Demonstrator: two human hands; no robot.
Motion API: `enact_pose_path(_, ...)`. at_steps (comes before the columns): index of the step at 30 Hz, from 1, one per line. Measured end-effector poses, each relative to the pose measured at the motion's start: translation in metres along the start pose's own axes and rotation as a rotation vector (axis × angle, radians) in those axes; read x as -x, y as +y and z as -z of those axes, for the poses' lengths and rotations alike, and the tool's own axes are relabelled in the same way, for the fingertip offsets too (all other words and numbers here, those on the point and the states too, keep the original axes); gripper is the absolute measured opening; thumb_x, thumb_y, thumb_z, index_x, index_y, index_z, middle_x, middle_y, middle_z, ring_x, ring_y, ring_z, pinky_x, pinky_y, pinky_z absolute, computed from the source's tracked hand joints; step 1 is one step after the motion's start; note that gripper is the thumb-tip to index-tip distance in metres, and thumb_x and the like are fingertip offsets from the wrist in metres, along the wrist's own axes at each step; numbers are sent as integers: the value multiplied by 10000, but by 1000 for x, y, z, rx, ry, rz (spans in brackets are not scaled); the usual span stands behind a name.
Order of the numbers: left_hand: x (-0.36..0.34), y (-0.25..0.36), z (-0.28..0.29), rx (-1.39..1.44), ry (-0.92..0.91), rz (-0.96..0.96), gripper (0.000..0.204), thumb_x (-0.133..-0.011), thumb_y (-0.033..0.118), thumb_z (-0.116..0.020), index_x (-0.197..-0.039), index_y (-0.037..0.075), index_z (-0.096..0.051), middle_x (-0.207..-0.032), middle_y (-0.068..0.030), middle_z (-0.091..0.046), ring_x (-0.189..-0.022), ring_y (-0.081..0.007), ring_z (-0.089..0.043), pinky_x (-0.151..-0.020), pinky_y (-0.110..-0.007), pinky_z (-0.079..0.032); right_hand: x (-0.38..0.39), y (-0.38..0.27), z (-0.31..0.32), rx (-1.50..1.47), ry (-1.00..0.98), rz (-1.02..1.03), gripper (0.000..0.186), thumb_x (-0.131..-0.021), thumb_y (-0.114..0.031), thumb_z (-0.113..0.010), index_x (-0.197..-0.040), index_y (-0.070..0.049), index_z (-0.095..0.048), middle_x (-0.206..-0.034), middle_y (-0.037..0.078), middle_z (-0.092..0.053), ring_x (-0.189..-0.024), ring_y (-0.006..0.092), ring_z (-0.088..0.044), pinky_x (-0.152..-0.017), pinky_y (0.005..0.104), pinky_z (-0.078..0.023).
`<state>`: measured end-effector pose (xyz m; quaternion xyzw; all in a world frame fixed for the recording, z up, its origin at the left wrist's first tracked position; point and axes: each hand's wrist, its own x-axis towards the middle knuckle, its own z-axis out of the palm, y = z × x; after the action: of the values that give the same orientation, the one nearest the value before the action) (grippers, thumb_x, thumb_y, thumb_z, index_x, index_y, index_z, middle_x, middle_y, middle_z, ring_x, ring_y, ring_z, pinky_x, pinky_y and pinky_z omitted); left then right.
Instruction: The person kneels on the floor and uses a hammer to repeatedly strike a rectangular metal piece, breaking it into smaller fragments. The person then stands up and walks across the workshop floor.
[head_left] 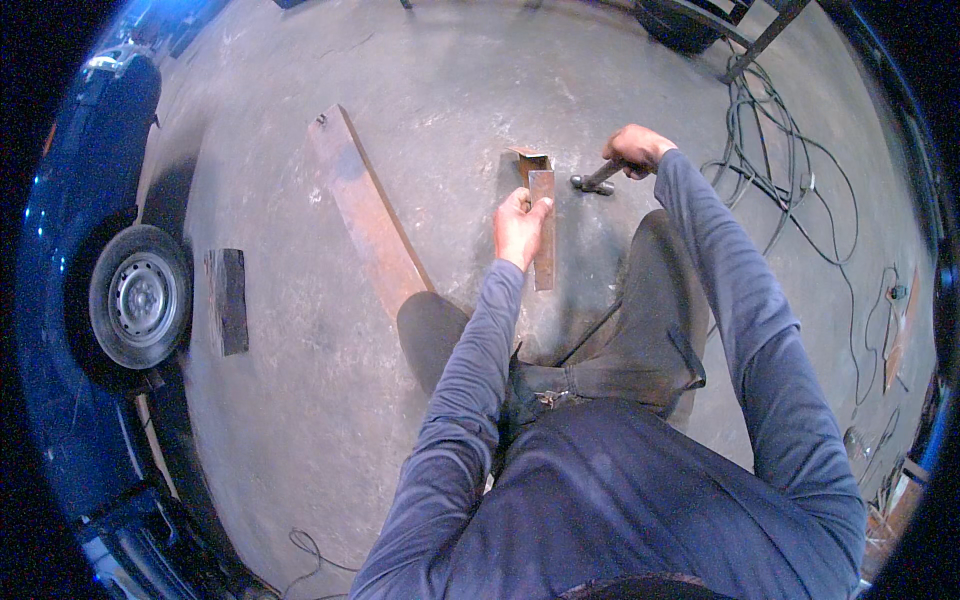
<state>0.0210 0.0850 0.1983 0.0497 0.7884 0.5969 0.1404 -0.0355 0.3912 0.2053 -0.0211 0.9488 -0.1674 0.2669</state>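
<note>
My left hand (519,228) is closed round a rusty flat metal bar (544,240), thumb on its upper face. Against the bar's far end sits a bent piece of rusty sheet metal (530,156); whether the two are joined I cannot tell. To the right, my right hand (638,150) grips a hammer (597,183) by its handle. The hammer's head is low, near the floor, a short way right of the bar and apart from it. A long rusty steel channel (368,205) lies slantwise on the floor left of my left hand, its near end by my knee.
A dark blue car with a wheel (140,297) stands at the left, a dark metal plate (228,300) beside it. Tangled black cables (775,165) spread over the floor at the right. A metal-legged stand (765,45) rises at the far right. My bent legs flank the work.
</note>
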Motion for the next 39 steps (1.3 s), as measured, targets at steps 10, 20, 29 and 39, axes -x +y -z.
enact_pose_path(10, 8, -49, -1, 75, 66, -2, 311, -864, 199, -727, -771, 7, -502, -639, -47, -479, -624, -127, -426, -594, -340, -401, -1, 8, 1, -111, -24, -36, 54, -726, -115, -678, -768, -100, -648, -666, 91, -652, -659, 298, -657, -571, 444, -499)
enact_pose_path(20, 44, -55, 14, 32, 42, 82, 244, -898, 154, -700, -800, 30, -514, -729, 14, -493, -693, -92, -427, -626, -299, -396, 3, 7, -2, 46, 40, 109, 119, -668, -77, -715, -761, -113, -649, -719, 100, -673, -712, 328, -680, -615, 453, -532)
enact_pose_path(29, 62, -119, 6, 186, 61, 124, 209, -927, 135, -658, -1072, -7, -610, -986, -88, -697, -903, -154, -641, -832, -328, -499, 8, 3, -4, -207, 25, 40, 173, -647, -45, -692, -809, -88, -650, -727, 80, -635, -675, 273, -635, -550, 411, -499)
enact_pose_path(39, 59, -158, 21, 235, 207, 141, 363, -957, 111, -599, -1272, -45, -508, -1198, -183, -668, -1105, -270, -651, -956, -376, -480, 1, 21, -14, -329, -44, -27, 265, -810, -43, -587, -1047, -30, -705, -758, 71, -606, -556, 153, -579, -439, 312, -476)
